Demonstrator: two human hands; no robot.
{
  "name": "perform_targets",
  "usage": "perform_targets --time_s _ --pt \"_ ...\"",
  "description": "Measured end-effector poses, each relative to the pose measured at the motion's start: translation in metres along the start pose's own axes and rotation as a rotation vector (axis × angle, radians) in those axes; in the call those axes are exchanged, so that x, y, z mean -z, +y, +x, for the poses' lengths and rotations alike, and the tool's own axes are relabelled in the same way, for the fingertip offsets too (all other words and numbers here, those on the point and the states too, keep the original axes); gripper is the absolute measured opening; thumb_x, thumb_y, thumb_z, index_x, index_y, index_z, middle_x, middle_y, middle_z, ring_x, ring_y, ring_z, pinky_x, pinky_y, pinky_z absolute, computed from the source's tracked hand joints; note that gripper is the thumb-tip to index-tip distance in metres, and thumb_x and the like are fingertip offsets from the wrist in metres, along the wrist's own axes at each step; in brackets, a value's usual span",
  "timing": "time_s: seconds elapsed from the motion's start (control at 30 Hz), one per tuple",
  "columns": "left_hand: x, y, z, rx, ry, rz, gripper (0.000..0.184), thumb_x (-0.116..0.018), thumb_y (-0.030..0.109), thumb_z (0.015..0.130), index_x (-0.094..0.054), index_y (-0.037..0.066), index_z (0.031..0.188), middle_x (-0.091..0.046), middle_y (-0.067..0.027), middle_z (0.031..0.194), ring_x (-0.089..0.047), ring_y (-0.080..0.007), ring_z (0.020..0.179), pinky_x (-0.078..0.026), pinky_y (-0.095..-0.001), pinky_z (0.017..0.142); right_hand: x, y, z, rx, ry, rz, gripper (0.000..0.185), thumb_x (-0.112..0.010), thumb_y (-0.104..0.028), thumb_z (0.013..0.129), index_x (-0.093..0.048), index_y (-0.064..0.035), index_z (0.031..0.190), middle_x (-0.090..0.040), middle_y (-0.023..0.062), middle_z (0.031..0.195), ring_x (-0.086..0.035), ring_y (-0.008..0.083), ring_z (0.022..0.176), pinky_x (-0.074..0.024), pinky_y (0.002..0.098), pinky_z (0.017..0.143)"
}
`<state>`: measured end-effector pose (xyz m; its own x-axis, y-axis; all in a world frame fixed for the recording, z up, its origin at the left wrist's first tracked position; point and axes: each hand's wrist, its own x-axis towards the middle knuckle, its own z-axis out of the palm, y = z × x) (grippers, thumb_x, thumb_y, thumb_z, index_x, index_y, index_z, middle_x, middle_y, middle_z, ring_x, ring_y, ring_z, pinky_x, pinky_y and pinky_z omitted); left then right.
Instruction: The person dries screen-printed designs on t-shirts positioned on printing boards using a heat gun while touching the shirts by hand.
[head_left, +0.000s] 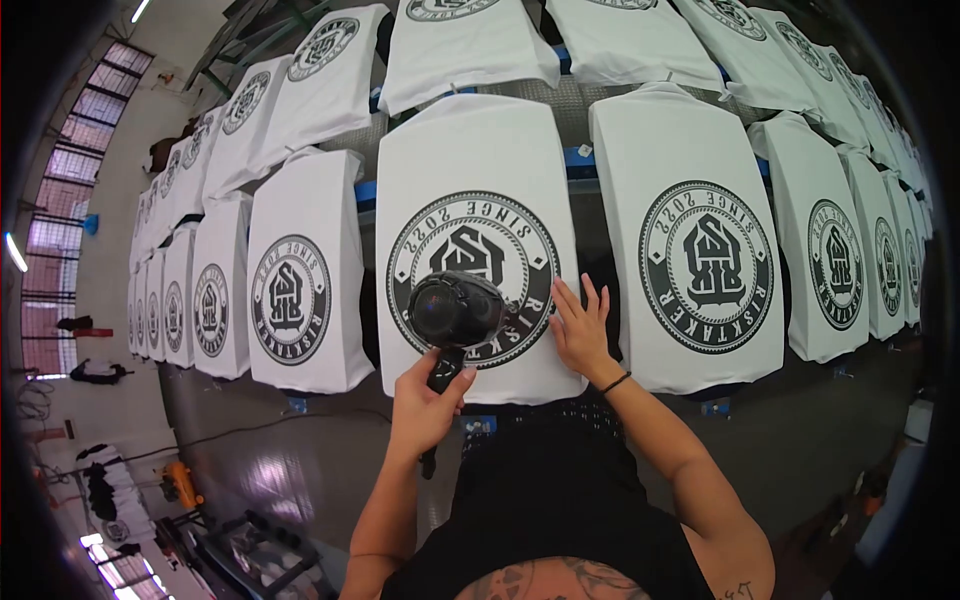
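My left hand (pixel 426 405) is wrapped round the handle of a black hair dryer (pixel 455 312). The dryer is over the lower left of a round black print on a white T-shirt (pixel 480 145), hiding part of the design; whether it touches the cloth I cannot tell. On the print's right edge rests my right hand (pixel 580 325), fingers spread and holding nothing, with a dark band on the wrist. The print's visible letters include "SINCE 2022".
A matching printed shirt (pixel 680 130) lies to the right, another (pixel 305 195) to the left. More stretch away in rows along both sides and behind, with a blue rail (pixel 582 157) between rows. A dark cable (pixel 260 432) runs at lower left, near an orange machine (pixel 180 485).
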<state>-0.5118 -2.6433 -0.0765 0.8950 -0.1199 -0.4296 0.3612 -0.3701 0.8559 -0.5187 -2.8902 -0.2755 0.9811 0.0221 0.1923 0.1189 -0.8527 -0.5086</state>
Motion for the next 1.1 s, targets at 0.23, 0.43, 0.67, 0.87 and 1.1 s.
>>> perform_targets --time_s 0.23,0.43,0.67,0.87,1.1 --pt "0.054 -0.009 -0.020 0.106 -0.088 -0.016 0.042 -0.077 0.019 0.091 -0.065 -0.004 0.123 -0.064 -0.0002 0.076 -0.056 -0.0049 0.059 -0.046 -0.0215 0.053 -0.015 -0.016 0.013 0.011 -0.052 -0.197 0.063 -0.058 -0.035 0.097 -0.044 -0.0064 0.152 -0.035 0.0028 0.164 -0.021 0.0439 0.150 -0.0065 0.0684 0.118" --pt "0.119 -0.027 -0.023 0.130 0.019 -0.056 0.044 -0.076 0.019 0.092 -0.062 -0.005 0.125 -0.062 0.0013 0.075 -0.056 -0.0046 0.058 -0.046 -0.0213 0.051 -0.025 -0.028 0.010 -0.034 -0.131 -0.250 0.067 -0.053 -0.041 0.100 -0.039 -0.0059 0.155 -0.029 0.0037 0.166 -0.016 0.0436 0.152 -0.0015 0.0676 0.119" --pt "0.161 -0.033 0.024 0.029 0.197 -0.054 0.041 -0.074 0.020 0.094 -0.061 -0.006 0.123 -0.061 -0.0014 0.071 -0.055 -0.0067 0.056 -0.045 -0.0225 0.050 -0.031 -0.031 0.007 -0.063 -0.128 -0.305 0.067 -0.053 -0.041 0.100 -0.037 -0.0067 0.156 -0.028 0.0027 0.167 -0.014 0.0434 0.153 -0.0013 0.0670 0.119" --pt "0.176 -0.025 0.065 -0.008 0.175 -0.082 0.030 -0.074 0.021 0.094 -0.065 -0.003 0.110 -0.062 -0.0015 0.067 -0.057 -0.0072 0.052 -0.044 -0.0227 0.048 -0.030 -0.034 0.010 -0.100 -0.143 -0.322 0.070 -0.054 -0.042 0.100 -0.035 -0.0065 0.157 -0.026 0.0031 0.168 -0.013 0.0437 0.153 -0.0006 0.0668 0.119" --pt "0.181 -0.027 0.058 -0.022 0.181 -0.043 0.030 -0.074 0.022 0.093 -0.065 -0.003 0.108 -0.059 0.0006 0.064 -0.055 -0.0065 0.052 -0.044 -0.0231 0.048 -0.024 -0.030 0.014 -0.054 -0.121 -0.319 0.072 -0.055 -0.042 0.099 -0.033 -0.0058 0.158 -0.027 0.0059 0.167 -0.012 0.0440 0.154 -0.0006 0.0671 0.119"
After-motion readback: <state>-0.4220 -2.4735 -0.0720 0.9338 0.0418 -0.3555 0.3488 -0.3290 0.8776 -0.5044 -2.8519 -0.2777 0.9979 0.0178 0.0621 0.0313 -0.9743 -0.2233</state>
